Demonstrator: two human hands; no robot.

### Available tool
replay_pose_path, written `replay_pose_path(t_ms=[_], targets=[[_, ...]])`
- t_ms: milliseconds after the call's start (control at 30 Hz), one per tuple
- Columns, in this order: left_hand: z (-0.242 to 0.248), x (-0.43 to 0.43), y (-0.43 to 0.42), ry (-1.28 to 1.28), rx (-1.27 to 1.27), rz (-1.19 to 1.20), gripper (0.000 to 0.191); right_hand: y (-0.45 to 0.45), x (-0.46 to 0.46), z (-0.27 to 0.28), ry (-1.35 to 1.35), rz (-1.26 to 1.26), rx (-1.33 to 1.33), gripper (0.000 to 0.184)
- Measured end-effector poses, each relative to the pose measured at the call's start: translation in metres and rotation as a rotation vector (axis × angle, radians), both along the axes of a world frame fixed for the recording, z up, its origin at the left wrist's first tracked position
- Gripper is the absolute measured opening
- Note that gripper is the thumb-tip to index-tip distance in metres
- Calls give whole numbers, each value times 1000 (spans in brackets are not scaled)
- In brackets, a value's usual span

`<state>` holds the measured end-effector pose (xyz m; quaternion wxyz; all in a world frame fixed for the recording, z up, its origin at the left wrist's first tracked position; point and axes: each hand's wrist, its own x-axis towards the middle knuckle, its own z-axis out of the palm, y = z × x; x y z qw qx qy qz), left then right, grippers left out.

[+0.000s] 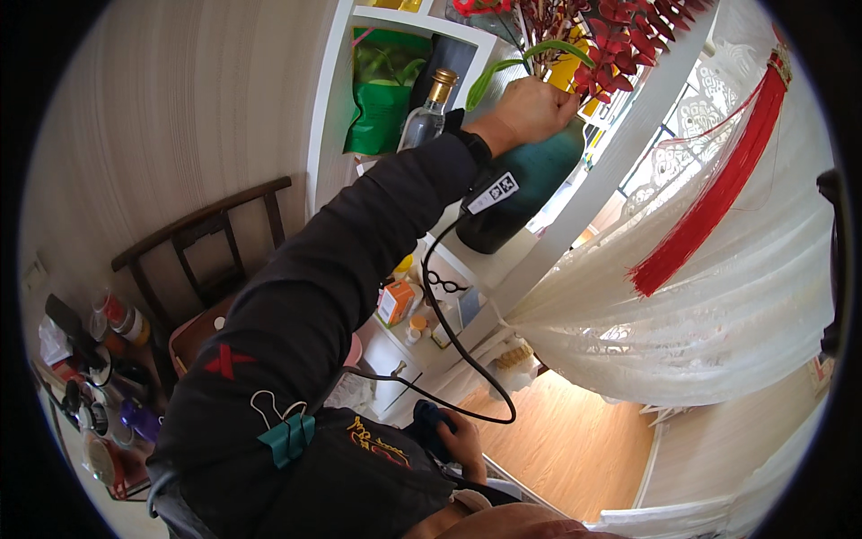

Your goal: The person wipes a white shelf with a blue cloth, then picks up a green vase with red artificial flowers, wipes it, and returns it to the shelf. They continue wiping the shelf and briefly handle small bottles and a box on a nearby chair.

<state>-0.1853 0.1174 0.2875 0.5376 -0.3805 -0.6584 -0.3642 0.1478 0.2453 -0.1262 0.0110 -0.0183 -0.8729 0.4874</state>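
My left hand (528, 111) reaches far out and curls around the top of a dark teal vase (532, 175), at its neck. The hand hides the neck and the lower ends of the stems. Red-leaved branches (613, 47) and a green fuzzy leaf (491, 77) rise just above it. The vase stands on a white shelf (498, 266). Low and close to my body, my right hand (465, 441) clutches a dark blue cloth (431, 421). A black cable (465, 350) hangs from a device at my left wrist.
Beside the vase stand a clear bottle (424, 121) with a gold cap and a green pouch (380, 101). Small boxes (396, 302) and bottles sit lower down. A red tassel (714, 182) hangs before a white lace curtain (640, 330). A dark wooden chair (209, 236) stands left.
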Motion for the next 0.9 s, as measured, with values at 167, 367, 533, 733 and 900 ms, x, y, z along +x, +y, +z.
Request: replay_pose_path(t_ms=[167, 367, 533, 733, 900], targets=[[-3, 2, 0, -51, 11, -44, 38, -8, -6, -8, 17, 32, 15, 38], [0, 10, -8, 288, 86, -31, 29, -9, -7, -4, -45, 70, 62, 38], [-6, 19, -14, 255, 47, 28, 22, -7, -6, -2, 40, 95, -100, 40], [-28, 9, -35, 367, -73, -49, 20, 1, -9, 9, 154, 12, 51, 35], [-47, 5, -52, 385, -134, 0, 28, -5, -9, 23, 236, -11, 3, 33]])
